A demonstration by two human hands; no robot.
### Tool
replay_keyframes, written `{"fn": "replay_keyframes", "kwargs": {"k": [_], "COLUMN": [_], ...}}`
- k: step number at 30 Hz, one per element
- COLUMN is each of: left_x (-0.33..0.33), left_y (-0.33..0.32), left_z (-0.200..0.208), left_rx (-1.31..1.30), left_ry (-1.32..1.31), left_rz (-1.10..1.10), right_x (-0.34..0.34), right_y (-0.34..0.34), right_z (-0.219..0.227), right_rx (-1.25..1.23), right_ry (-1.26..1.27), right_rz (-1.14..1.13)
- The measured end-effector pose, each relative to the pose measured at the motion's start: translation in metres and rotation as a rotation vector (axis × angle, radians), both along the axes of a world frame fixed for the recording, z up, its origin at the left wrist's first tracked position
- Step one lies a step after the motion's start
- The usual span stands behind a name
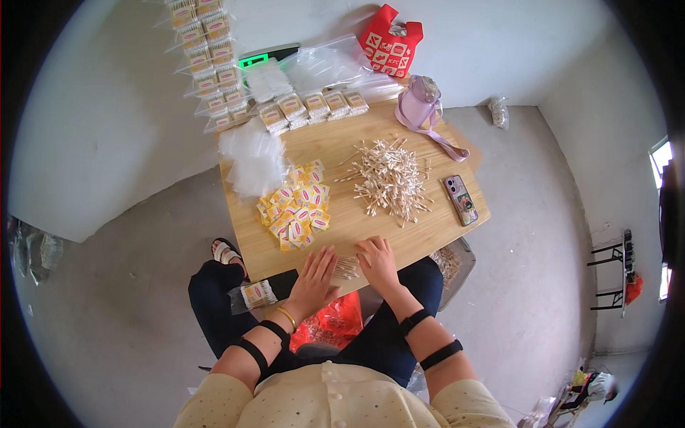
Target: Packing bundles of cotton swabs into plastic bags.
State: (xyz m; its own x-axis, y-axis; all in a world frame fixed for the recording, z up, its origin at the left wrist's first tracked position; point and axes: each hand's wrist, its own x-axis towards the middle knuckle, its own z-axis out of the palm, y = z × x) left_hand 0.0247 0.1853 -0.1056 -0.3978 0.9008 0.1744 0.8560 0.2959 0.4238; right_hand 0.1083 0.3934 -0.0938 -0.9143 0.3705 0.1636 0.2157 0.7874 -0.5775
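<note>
A small row of cotton swabs (345,268) lies at the table's near edge, between my two hands. My left hand (315,279) rests flat at its left side, fingers stretched out together. On the other side my right hand (377,264) has its fingers spread and slightly bent, the fingertips beside the swabs. Yellow-and-white paper cards (296,214) are heaped beyond my left hand. A large loose pile of cotton swabs (392,178) spreads beyond my right hand. A filled clear bag of swabs with a yellow card (257,294) lies left of my left wrist.
Clear plastic bags (253,158) lie at the table's left. Packed swab bags (316,105) line the back, with a tall stack (207,64) at back left. A lilac bottle (419,101), a phone (461,200) and a red bag (392,43) are rightward. A red bag of swabs (330,322) sits below the table.
</note>
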Motion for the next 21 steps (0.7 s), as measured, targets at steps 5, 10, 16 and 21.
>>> {"fn": "replay_keyframes", "kwargs": {"k": [5,10,16,21], "left_x": [0.000,0.006,0.010,0.000], "left_y": [0.002,0.011,0.001,-0.023], "left_z": [0.000,0.000,0.005,-0.003], "left_rx": [-0.149,-0.192,-0.213,-0.192], "left_ry": [0.178,0.210,0.191,0.118], "left_rz": [-0.039,0.009,0.098,0.230], "right_x": [0.030,0.041,0.048,0.044], "right_y": [-0.019,-0.032,-0.044,-0.052], "right_z": [0.000,0.001,0.000,-0.006], "right_rx": [-0.035,-0.032,0.097,0.162], "right_ry": [-0.003,-0.021,-0.123,-0.158], "right_rz": [-0.049,-0.017,0.071,0.053]}}
